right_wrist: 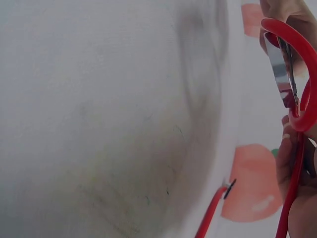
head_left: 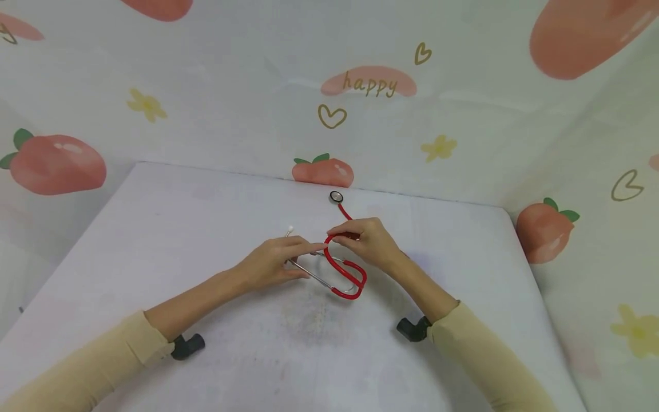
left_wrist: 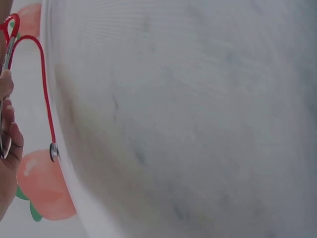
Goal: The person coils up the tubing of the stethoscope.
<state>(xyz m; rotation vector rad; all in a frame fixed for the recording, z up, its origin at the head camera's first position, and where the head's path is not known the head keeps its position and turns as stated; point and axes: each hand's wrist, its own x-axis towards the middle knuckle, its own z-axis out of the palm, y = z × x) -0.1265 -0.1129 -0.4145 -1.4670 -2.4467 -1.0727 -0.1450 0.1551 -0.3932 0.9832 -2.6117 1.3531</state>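
Observation:
A stethoscope with red tubing (head_left: 365, 278) is held above the white table by both hands. My left hand (head_left: 273, 262) grips its metal ear tubes (head_left: 318, 278), and one white ear tip (head_left: 290, 229) pokes up behind the fingers. With thumb and fingers, my right hand (head_left: 374, 243) pinches the red tube where it loops over. Beyond the right hand, the tube runs to the round chest piece (head_left: 336, 197) near the table's back edge. The left wrist view shows fingers (left_wrist: 9, 131) around the metal; in the right wrist view the red loop (right_wrist: 311, 59) partly covers the hands.
The white table (head_left: 216, 217) meets a patterned cloth wall (head_left: 247, 114) at the back and right side. Black wrist mounts (head_left: 187, 347) stick out by the sleeve cuffs.

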